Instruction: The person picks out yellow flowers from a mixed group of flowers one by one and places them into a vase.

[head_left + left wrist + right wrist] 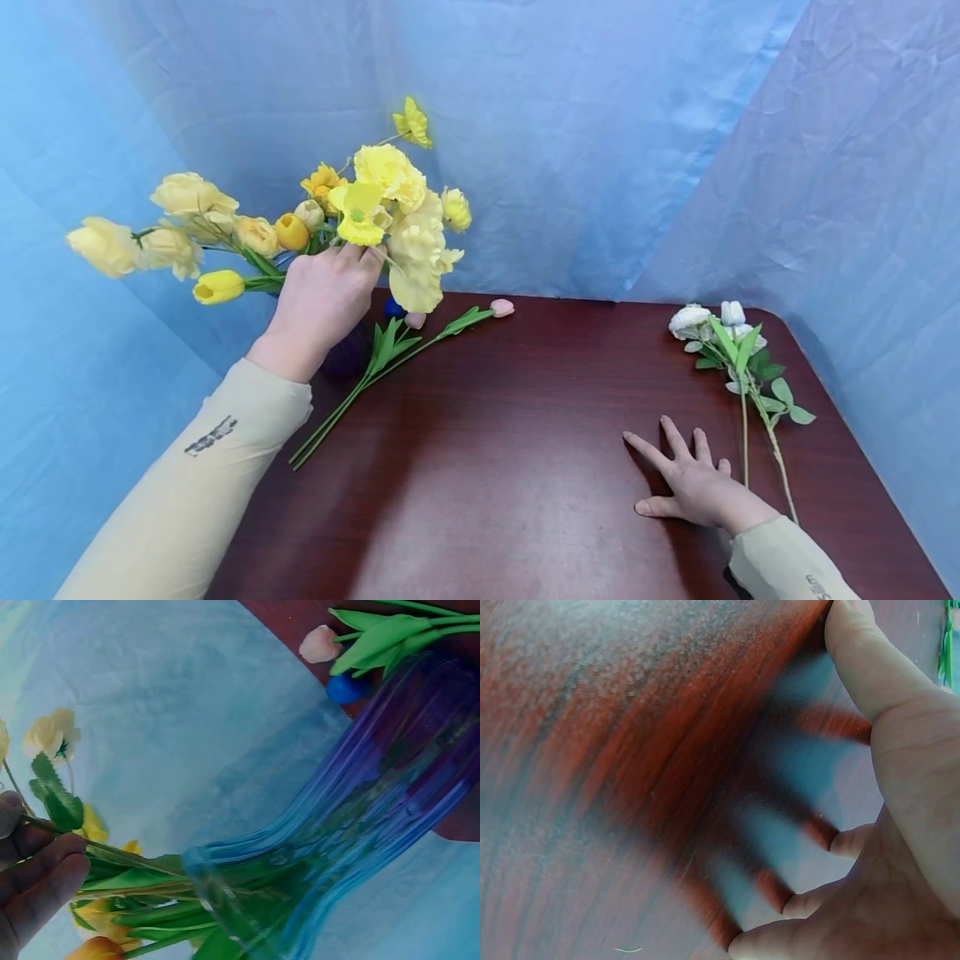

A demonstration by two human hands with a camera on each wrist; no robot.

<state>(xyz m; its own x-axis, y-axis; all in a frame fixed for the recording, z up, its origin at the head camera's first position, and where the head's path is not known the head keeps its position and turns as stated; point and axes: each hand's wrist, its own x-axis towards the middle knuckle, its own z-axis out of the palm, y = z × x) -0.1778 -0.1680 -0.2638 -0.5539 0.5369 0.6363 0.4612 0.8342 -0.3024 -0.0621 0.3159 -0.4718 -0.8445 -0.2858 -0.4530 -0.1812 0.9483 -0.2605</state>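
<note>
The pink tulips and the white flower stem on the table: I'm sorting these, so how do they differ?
The pink tulips lie slanted near the left hand and blue vase; the white flower stem lies almost straight beside the right hand. The tulips have single closed pink buds, the white stem clustered blooms. Both lie flat on the table, green-leaved, unheld.

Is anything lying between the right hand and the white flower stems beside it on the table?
Nothing visible does. The right hand rests flat on the table, fingers spread, and the white flower stems lie just to its right with only bare tabletop between them. The pink tulips lie far off, by the left hand.
</note>
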